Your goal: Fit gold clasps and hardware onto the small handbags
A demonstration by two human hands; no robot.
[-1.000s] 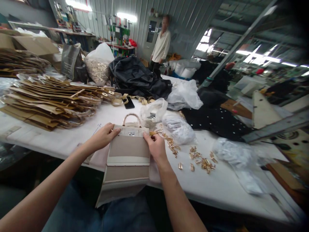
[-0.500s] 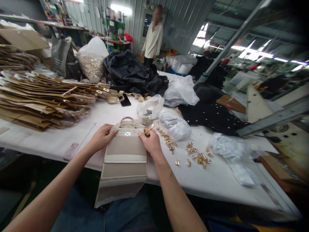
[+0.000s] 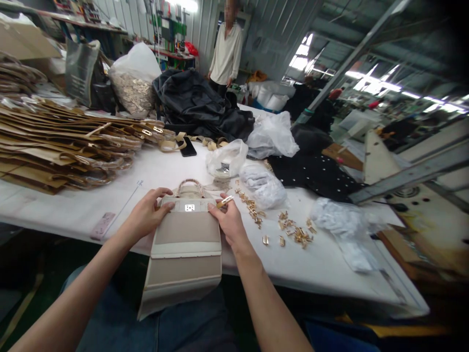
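While the beige bag [image 3: 186, 229] lay at the lower centre of the frame, its upper part on the bench [image 3: 120, 215] and its lower end hanging past the edge over the person's lap, both hands gripped it near the top; the left hand [image 3: 152, 210] was closed narrowly on the upper left corner, thumb on the front; the right hand [image 3: 227, 217] pinched the upper right corner likewise, and a gold-coloured strip [image 3: 225, 201] jutted out beside its fingers, though whether it was joined to the bag could not be told; between the thumbs sat a small metal plate [image 3: 189, 208], and above it arched a wrapped handle [image 3: 189, 182].

Right of centre, gold-coloured fittings [image 3: 302, 237] were scattered near a clear plastic bag [image 3: 262, 186]; brown flat pieces [image 3: 62, 146] were stacked at the left, and a black phone [image 3: 188, 147] rested above the handle; at the upper centre stood a person [image 3: 225, 54] in a pale shirt.
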